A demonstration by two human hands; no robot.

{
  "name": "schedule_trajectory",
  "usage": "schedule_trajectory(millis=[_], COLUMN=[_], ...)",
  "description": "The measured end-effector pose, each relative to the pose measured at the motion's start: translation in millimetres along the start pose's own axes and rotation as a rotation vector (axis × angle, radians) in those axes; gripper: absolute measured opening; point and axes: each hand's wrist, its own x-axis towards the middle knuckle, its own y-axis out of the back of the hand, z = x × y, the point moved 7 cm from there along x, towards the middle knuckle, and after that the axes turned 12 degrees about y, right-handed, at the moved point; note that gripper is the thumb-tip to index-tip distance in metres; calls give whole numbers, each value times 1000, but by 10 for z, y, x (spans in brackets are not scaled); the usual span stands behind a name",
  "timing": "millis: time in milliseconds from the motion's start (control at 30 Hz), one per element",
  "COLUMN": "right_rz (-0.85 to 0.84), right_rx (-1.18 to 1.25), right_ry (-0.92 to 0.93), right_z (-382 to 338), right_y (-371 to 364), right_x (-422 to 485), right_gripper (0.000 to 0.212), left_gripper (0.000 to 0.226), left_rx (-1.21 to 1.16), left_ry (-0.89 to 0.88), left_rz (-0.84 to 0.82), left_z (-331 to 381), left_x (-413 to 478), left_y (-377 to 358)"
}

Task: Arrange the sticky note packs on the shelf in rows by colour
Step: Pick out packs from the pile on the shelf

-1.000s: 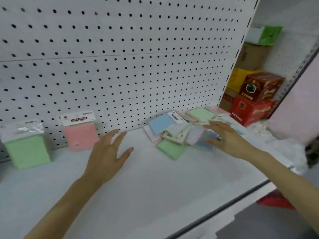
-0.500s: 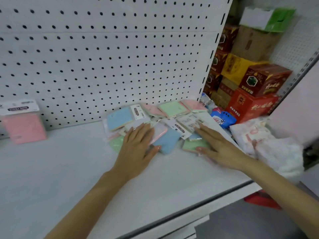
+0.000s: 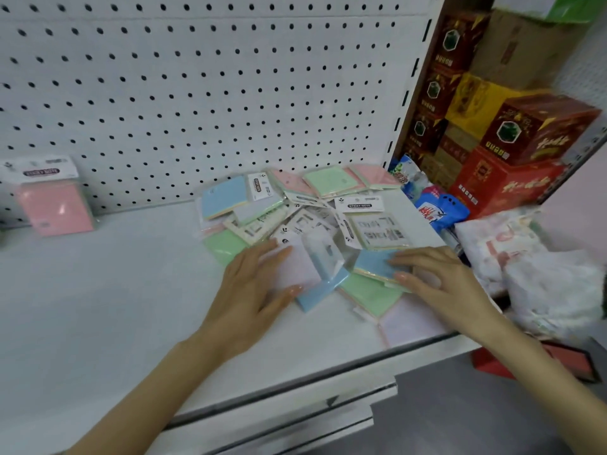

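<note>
Two bare hands press flat on a loose heap of sticky note packs (image 3: 305, 218) spread over a white shelf (image 3: 98, 307) backed by pegboard (image 3: 197, 93). The left hand (image 3: 253, 297) lies open, fingers spread, palm down on a pale lilac pack (image 3: 295, 267) with a light blue pack (image 3: 320, 290) poking out just beyond its fingertips; it grips nothing. The right hand (image 3: 443, 287), also open and flat, rests its fingertips on a blue pack (image 3: 374, 262), with a green pack (image 3: 371, 293) just beside its thumb. The packs are thin pastel squares (blue, green, pink, lilac) in clear sleeves with white header cards, overlapping at odd angles. Far off beyond the left hand, one pink pack (image 3: 54, 205) leans upright against the pegboard. Stacked red cartons (image 3: 512, 152) stand beyond the right hand.
</note>
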Motion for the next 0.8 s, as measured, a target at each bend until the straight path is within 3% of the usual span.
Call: schedule_trajectory(millis=[100,233,333,433,800], right_rz=[12,-47,-54,-21,205], right_rx=[53,83,122,123,139], right_ry=[-162,-247,-275,-291,-247], right_z=[227,330,341,310,114], right_y=[-46,-129,-143,-138,0], right_x=[77,118,108,125,123], right_gripper=[43,53,44,49,44], left_gripper=[80,99,99,105,99], left_rx=[-82,84,113,111,118], left_ry=[167,110,81,102,122], left_rz=[-117,-117,-100,-147,-116], left_z=[-38,-33,-50,-29,-30], left_x=[157,168,102,58,51], left_y=[-93,-211,-224,-208,-180])
